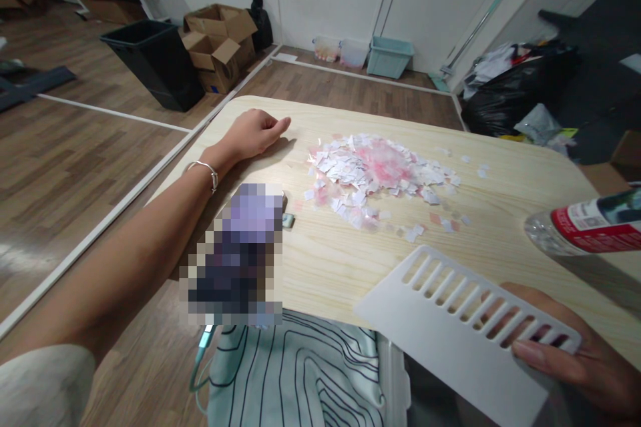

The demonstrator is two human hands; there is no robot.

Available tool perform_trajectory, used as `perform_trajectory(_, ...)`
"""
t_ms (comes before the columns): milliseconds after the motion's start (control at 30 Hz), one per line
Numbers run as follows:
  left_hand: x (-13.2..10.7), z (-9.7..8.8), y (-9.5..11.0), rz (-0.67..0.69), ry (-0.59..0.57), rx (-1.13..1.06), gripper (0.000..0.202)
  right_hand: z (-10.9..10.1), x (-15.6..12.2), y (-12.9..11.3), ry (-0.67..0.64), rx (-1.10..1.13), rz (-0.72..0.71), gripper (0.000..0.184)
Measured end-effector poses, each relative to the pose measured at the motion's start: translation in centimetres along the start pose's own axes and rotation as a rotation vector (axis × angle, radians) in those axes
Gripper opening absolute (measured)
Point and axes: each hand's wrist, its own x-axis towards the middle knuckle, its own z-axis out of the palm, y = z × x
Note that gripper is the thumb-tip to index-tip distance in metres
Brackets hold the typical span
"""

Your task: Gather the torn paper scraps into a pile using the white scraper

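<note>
My left hand (pixel 255 132) rests on the light wooden table (pixel 350 260), fingers loosely curled, holding nothing, a silver bracelet on its wrist. It lies just left of a pile of small white and pink paper scraps (pixel 373 170). My right hand (pixel 575 353) at the lower right grips a flat white plastic panel with a row of slots (pixel 451 333), thumb on top, held over the table's near edge.
A plastic water bottle with a red label (pixel 585 227) lies at the right edge. A blurred-out object (pixel 235 253) sits on the table near my left forearm. On the floor are a black bin (pixel 155 60), cardboard boxes (pixel 220 43), a teal tub (pixel 389 57) and black bags (pixel 515 87).
</note>
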Motion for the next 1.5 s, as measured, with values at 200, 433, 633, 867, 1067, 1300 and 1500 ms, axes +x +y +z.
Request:
perform_trajectory(200,0.1,0.0,-0.2,-0.029,-0.012,-0.016,0.072,0.2,-0.1,-0.7,0.013,0.089,0.117,0.048)
perform_trajectory(433,0.1,0.0,0.1,-0.055,-0.01,0.035,0.071,-0.1,-0.1,-0.9,-0.028,0.049,0.129,0.053)
perform_trajectory(633,0.0,0.0,0.1,-0.04,-0.006,0.044,0.066,-0.3,-0.2,0.1,0.023,0.084,0.135,0.05)
perform_trajectory(867,0.0,0.1,-0.1,-0.029,0.003,0.027,0.068,0.8,0.3,-0.1,0.228,0.04,0.063,0.03)
perform_trajectory(1067,0.1,0.0,-0.2,-0.024,-0.008,0.03,0.069,1.7,0.5,-1.7,0.337,0.143,0.165,0.036)
perform_trajectory(1300,0.2,0.1,-0.2,-0.024,-0.014,0.01,0.07,2.3,0.0,-3.2,0.316,0.33,0.291,0.043)
perform_trajectory(1500,0.2,0.0,-0.1,-0.043,-0.024,0.067,0.069,2.5,0.3,-2.7,0.352,0.181,0.189,0.037)
